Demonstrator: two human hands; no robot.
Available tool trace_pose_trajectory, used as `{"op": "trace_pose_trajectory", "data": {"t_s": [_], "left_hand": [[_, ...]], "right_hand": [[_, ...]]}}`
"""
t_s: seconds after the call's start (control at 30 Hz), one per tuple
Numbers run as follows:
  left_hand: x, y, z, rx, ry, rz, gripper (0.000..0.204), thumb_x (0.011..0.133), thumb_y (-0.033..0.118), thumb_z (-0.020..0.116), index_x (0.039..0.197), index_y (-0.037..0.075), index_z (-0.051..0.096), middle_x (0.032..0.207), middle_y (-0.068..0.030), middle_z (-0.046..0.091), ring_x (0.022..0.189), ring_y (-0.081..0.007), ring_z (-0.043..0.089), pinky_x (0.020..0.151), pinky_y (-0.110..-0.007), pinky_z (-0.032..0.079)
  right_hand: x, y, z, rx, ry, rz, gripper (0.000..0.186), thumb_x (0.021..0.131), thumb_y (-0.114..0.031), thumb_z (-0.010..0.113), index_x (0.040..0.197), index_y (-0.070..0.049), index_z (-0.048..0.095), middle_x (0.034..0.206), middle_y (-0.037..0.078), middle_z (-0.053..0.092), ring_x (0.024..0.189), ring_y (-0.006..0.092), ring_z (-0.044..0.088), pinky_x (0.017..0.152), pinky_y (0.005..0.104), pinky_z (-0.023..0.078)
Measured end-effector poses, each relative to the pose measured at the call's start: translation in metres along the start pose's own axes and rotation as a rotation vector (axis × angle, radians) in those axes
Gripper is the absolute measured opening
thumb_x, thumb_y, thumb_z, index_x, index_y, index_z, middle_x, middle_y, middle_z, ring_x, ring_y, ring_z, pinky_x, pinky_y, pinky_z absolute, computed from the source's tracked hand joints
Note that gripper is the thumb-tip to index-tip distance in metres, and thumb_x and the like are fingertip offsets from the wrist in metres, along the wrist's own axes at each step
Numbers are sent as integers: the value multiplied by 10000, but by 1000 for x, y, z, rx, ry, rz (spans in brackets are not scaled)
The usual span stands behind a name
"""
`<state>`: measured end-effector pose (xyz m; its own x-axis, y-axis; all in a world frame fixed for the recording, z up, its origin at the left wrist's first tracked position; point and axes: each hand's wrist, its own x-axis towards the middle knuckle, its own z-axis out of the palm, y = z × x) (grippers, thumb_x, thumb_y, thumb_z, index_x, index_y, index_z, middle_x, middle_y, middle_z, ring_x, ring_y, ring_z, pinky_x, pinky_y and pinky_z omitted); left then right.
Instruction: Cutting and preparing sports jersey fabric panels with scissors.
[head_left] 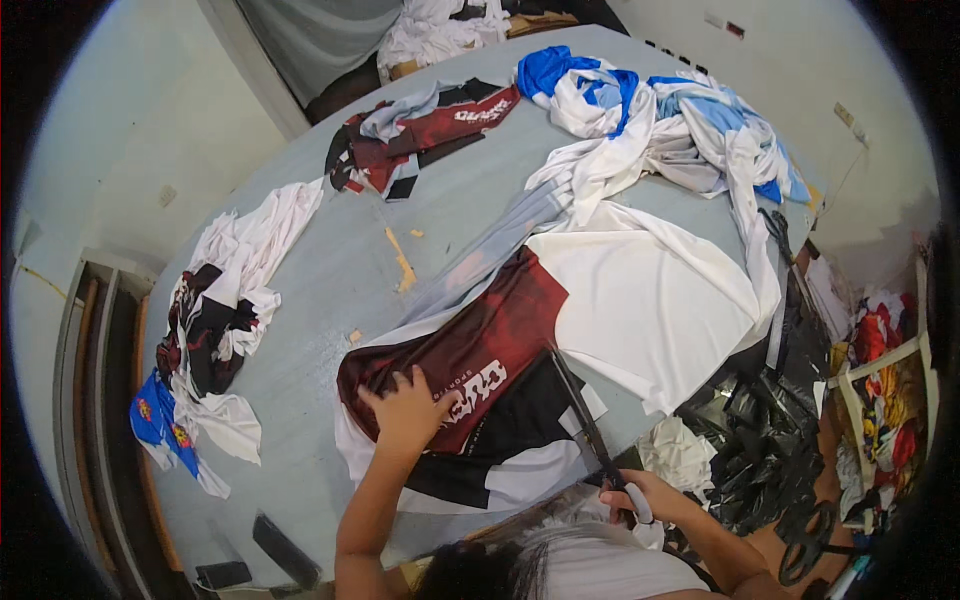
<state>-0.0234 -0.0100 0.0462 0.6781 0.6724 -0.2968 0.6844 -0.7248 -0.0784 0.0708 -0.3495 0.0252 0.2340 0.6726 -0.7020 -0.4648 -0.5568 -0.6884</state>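
Observation:
My left hand lies flat with its fingers spread on a dark red printed fabric panel, near the table's front edge. In my right hand, at the lower right, is a pair of long dark scissors. Their blades point up and away, with the tips at the red panel's right edge where it meets a large white cloth. How far the blades are parted is hard to make out. Black fabric with white parts lies under and beside the red panel.
The grey-blue table bears a blue and white cloth heap, more red and black fabric, and white cloths at left. A dark phone-like slab lies front left. Black plastic hangs or lies at right.

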Motion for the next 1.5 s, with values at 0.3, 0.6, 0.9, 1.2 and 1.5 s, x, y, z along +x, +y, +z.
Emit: {"op": "trace_pose_trajectory", "data": {"t_s": [0.3,0.6,0.9,1.2,1.5], "left_hand": [[114,135,-16,-517,167,948,395,917,381,436,1249,183,514,1379,-83,387,1311,-252,294,1057,-509,177],[125,121,-10,-200,64,1091,1150,527,672,687,1421,127,211,1485,-138,122,1376,-321,49,1075,-545,27],[119,124,-9,-142,0,1051,1308,439,710,696,1428,77,120,1488,-170,41,1372,-349,-5,1055,-595,8],[117,122,-12,-220,-26,1058,1089,566,574,724,1420,136,210,1490,-157,67,1376,-337,14,1062,-580,35],[62,126,14,-606,269,877,304,850,235,539,1113,87,578,1163,-91,547,1140,-270,473,1000,-469,310]], "right_hand": [[-10,12,24,285,44,-21,380,827,-229,661,1018,36,468,840,107,585,730,170,625,579,283,531],[-14,12,37,-12,142,-38,549,806,-458,634,1005,31,482,674,64,549,578,111,560,519,258,441],[-4,13,41,-302,294,-150,483,779,-414,676,816,32,492,636,111,523,571,188,510,532,320,422],[-21,-10,26,184,143,-89,460,804,-428,648,904,-3,504,652,36,506,529,94,522,478,243,425],[-48,-20,12,245,103,0,433,816,-432,630,900,-20,524,626,15,481,517,98,502,489,253,438]]}}
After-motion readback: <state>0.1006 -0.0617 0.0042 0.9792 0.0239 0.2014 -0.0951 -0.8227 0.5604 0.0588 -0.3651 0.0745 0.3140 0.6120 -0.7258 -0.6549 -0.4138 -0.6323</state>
